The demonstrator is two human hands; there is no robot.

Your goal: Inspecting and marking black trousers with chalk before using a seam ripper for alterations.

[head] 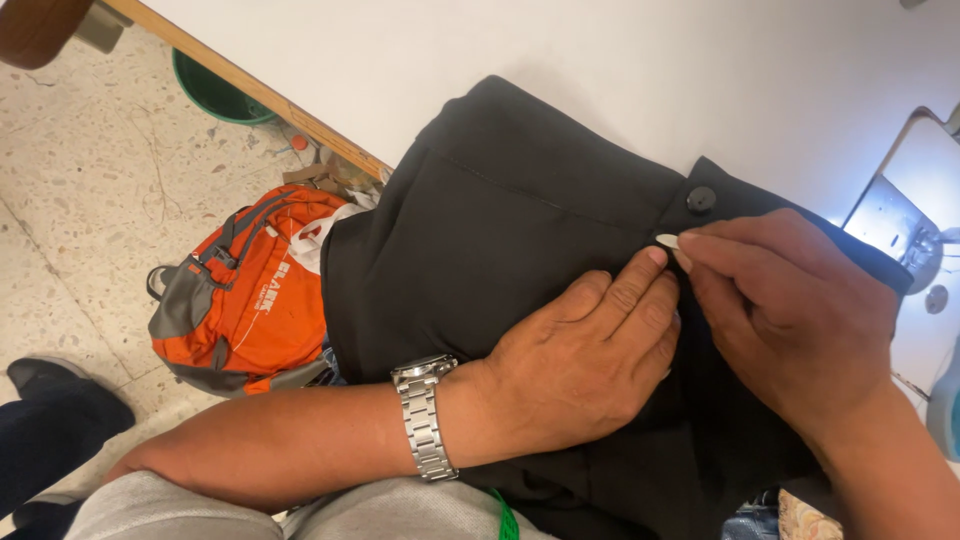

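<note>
White worktable (560,60) over speckled terrazzo floor (90,190); orange-and-grey backpack (245,295) below. Black fabric garment (500,230) with round black button (701,199) draped over table edge. Left hand (590,350) flat, fingers extended, pressing cloth. Right hand (790,300) pinching small white flat chalk piece (667,240) against fabric near button. Steel wristwatch (425,415) on left wrist.

Tailoring workshop, sewing machine (905,225), white worktable (620,70), black garment (500,230)
</note>
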